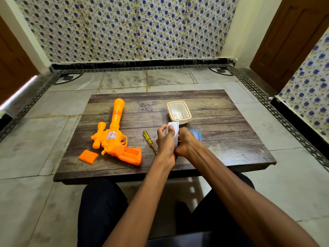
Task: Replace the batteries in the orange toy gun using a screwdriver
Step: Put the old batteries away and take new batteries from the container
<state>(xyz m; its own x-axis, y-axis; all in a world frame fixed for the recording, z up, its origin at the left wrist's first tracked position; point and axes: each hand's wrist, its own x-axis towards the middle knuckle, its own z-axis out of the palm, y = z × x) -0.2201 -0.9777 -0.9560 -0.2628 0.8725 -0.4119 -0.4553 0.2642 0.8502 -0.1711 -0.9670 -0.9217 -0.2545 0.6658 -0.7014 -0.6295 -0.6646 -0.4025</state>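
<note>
So both hands were up over the table (pixel 222 139), working on a flat white thing (pixel 173 129); looked like a pack or wrapper, honestly couldn't tell if batteries were inside. The left hand (pixel 165 138) had its fingers curled round the near edge; the right hand (pixel 185 143) was clamped on the other side, though its fingers were mostly hidden from me.

The orange toy gun (pixel 115 138) lay flat, well off to the left of the left hand, with the battery bay in the grip open and seemingly empty from that angle; its cover (pixel 88 156) sat loose further left again, just beside the grip. The screwdriver (pixel 149 141) lay just left of the left hand, close by the wrist; an open tub (pixel 168 108) stood just beyond the fingertips; a blue lid (pixel 196 134) peeked out from behind the right hand.

What worried me: if that pack gave way suddenly, whatever was in it could've popped out and rolled off onto the floor; tearing it over the tub would've been safer. The left forearm could easily have nudged the screwdriver; round handle, so it rolls. I couldn't spot the screw anywhere; easy to lose. The cover sat near the table's edge too; one sweep and it's gone. Also polarity; rushing the cells in backwards is the classic.
</note>
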